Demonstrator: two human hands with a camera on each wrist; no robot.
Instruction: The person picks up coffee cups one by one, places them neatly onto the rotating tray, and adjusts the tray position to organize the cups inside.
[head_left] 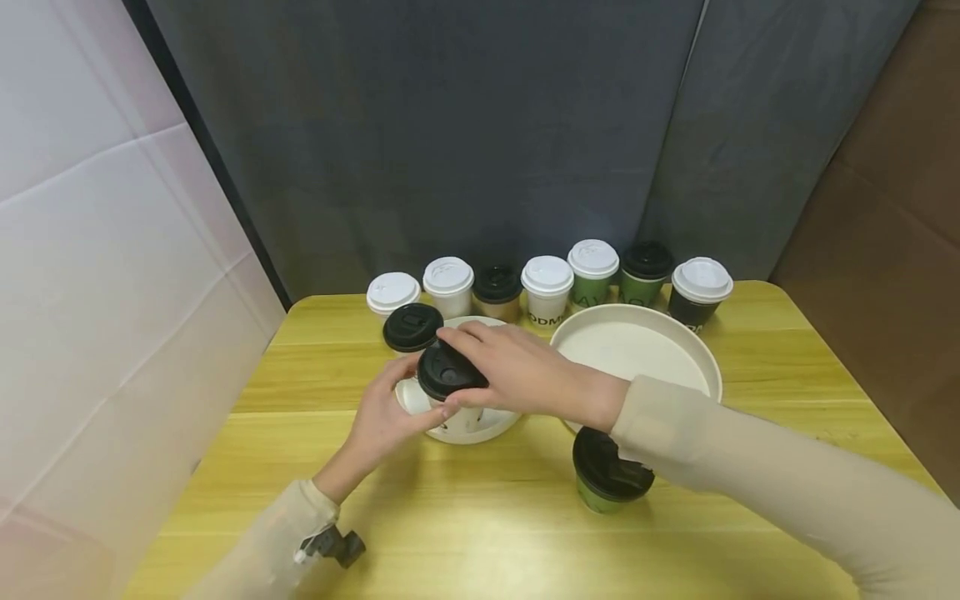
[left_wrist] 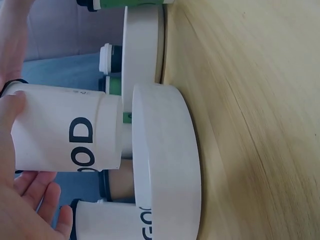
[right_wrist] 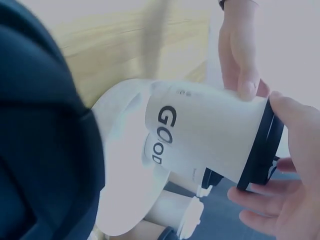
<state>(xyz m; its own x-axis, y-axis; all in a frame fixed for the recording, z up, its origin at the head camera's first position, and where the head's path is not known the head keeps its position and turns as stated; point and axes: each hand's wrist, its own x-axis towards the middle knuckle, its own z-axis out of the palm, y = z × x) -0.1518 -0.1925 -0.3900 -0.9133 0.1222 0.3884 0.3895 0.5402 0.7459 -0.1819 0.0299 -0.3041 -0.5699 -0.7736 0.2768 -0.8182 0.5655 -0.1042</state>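
Over the smaller round tray (head_left: pixel 487 435) both hands hold a white paper coffee cup (left_wrist: pixel 55 127) with GOOD lettering and a black lid (head_left: pixel 444 372). My left hand (head_left: pixel 382 421) grips the cup's side near its top, thumb on one side and fingers on the other. From above, my right hand (head_left: pixel 517 371) grips the lid, its thumb at the rim in the right wrist view. The lid sits on the cup. In the left wrist view the cup's base is above the tray's rim. A second GOOD cup with a black lid (head_left: pixel 412 326) stands in the tray behind.
A larger round tray (head_left: pixel 708 358) lies to the right. In front of it stands a green cup with a black lid (head_left: pixel 611 467), partly under the right sleeve. Several lidded cups, among them a black one (head_left: pixel 693 310), line the table's back edge before a grey curtain (head_left: pixel 450 125).
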